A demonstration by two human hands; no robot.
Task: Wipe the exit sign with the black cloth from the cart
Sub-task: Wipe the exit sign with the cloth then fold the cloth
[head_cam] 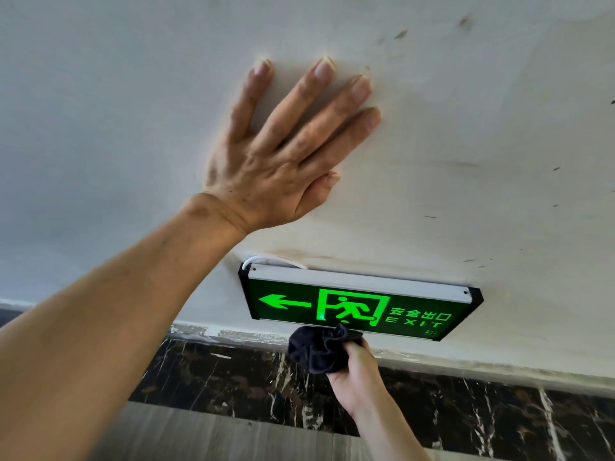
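Green-lit exit sign point(359, 306), black cloth point(319, 351), white-veined dark marble skirting point(499, 414)

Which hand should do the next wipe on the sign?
Right. The right hand grips the black cloth at the exit sign's lower edge. The left hand lies flat on the wall above, empty.

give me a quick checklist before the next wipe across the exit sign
1. Bunched black cloth gripped in the right hand: ok.
2. Cloth touching the green lit rectangular exit sign: ok, it meets the lower edge near the running figure.
3. Left hand braced flat on the white wall, clear of the sign: ok.
4. Thin white cable at the sign's upper left corner clear of the cloth: ok.
5. Sign firmly fixed to the wall: cannot tell.
6. Sign face already clean: cannot tell.
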